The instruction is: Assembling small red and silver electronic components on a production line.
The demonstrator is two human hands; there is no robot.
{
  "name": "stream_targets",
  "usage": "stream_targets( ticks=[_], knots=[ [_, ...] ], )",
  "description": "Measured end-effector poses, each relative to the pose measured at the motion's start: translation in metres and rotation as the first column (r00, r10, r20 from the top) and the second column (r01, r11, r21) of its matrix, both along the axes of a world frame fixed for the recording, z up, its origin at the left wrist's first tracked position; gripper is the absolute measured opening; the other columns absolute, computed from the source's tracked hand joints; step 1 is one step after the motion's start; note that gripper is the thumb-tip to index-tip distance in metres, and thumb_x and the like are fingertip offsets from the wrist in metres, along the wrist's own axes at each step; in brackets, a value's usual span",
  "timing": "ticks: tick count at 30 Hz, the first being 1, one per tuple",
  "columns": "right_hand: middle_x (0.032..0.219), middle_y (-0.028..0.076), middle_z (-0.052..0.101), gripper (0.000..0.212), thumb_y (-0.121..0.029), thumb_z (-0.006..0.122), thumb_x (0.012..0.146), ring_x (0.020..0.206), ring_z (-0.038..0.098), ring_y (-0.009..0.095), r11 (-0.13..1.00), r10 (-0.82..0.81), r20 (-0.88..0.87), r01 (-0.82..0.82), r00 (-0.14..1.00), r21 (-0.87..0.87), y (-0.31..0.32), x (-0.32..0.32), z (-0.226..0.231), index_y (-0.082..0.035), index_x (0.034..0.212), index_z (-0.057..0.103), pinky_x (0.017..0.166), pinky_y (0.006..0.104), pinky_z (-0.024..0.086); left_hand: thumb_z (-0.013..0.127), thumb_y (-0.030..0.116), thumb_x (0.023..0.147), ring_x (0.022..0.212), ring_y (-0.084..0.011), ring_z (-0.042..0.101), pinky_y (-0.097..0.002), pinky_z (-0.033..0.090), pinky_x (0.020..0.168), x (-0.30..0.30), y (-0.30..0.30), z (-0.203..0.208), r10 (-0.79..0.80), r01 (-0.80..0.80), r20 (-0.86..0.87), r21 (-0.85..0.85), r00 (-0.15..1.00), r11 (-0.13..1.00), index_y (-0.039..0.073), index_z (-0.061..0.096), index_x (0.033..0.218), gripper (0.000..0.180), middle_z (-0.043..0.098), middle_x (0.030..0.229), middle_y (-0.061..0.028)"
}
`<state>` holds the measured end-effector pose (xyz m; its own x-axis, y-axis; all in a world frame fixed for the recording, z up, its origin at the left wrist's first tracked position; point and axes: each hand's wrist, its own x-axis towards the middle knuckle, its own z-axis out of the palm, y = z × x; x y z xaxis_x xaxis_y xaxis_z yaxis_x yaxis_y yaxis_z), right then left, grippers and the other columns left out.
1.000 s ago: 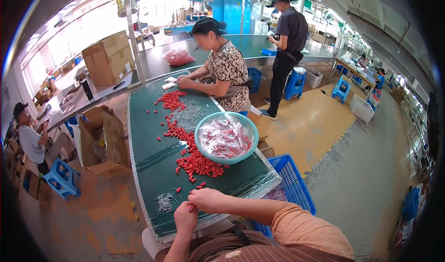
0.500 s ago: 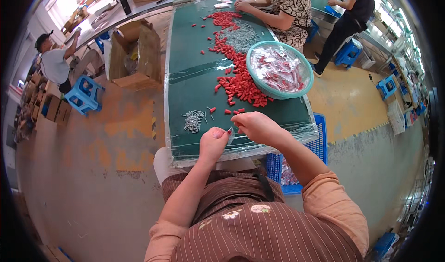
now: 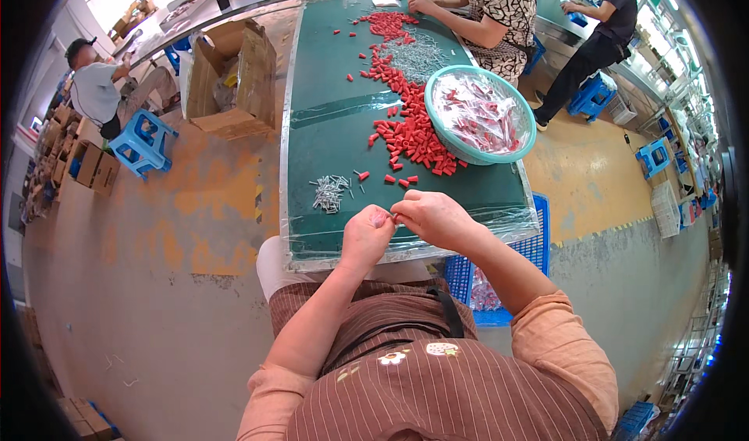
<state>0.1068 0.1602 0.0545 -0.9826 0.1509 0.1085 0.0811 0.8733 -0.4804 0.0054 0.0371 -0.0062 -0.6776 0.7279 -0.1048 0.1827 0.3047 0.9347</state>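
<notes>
left hand (image 3: pixel 367 236), right hand (image 3: pixel 437 216), grip pinched on some tiny bit (image 3: pixel 395 218), can't ID it, crate (image 3: pixel 537 247) partly behind arm (image 3: pixel 511 269)

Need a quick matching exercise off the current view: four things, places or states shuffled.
1. Red piece heap
2. Small silver fastener pile
3. Round teal basket
4. Blue crate

A. Lower than the tabletop, by its near right corner
B. On the tabletop, full of clear packets
C. On the tabletop's left side, beyond the left hand
D. Spread along the basket's left side

Pairs: 1-D, 2-C, 3-B, 4-A
</notes>
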Motion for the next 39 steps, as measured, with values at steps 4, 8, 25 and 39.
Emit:
stream_targets(
  ticks=[4,8,25,39],
  knots=[
    [0.081,0.012,0.058,0.01,-0.014,0.057,0.08,0.078,0.058,0.031,0.999,-0.021,-0.014,0.02,1.0,-0.039,0.004,-0.002,-0.005,-0.005,0.081,0.06,0.069,0.0396,0.047,0.062,0.014,0.076,0.06,-0.0067,0.049,-0.0243,0.042,0.057,-0.001,0.001,0.0,-0.011,0.011,0.075,-0.005,0.997,1.0,0.001,0.062,0.077,0.012,0.058,0.064,-0.0009],
    [0.083,0.012,0.059,0.009,-0.013,0.057,0.078,0.079,0.058,0.03,1.0,-0.001,0.063,0.0,0.998,0.008,0.003,-0.003,-0.007,-0.005,0.082,0.06,0.07,0.0393,0.047,0.062,0.013,0.076,0.06,-0.0062,0.048,-0.024,0.042,0.056,0.0,0.001,-0.004,-0.008,0.004,0.08,0.041,0.997,0.999,0.001,0.062,0.077,0.012,0.058,0.064,-0.0002],
    [0.087,0.007,0.055,0.009,-0.009,0.064,0.073,0.08,0.056,0.016,0.724,-0.085,0.01,0.069,0.996,-0.686,0.016,0.001,-0.041,-0.004,0.081,0.064,0.072,0.0285,0.046,0.062,0.009,0.081,0.061,-0.0021,0.045,-0.0183,0.038,0.055,0.0,-0.014,-0.007,-0.176,0.087,0.355,0.253,0.918,0.963,0.001,0.064,0.087,0.01,0.055,0.07,0.0051],
    [0.08,0.004,0.062,0.01,-0.003,0.065,0.075,0.075,0.058,0.01,0.234,-0.159,0.082,0.118,0.984,-0.965,0.01,0.009,-0.041,0.001,0.084,0.06,0.069,0.0244,0.047,0.062,0.006,0.08,0.062,-0.002,0.044,-0.0173,0.037,0.056,-0.004,-0.02,-0.009,-0.145,0.112,0.314,0.122,0.938,0.986,0.0,0.063,0.082,0.007,0.053,0.069,0.0057]
  ],
)
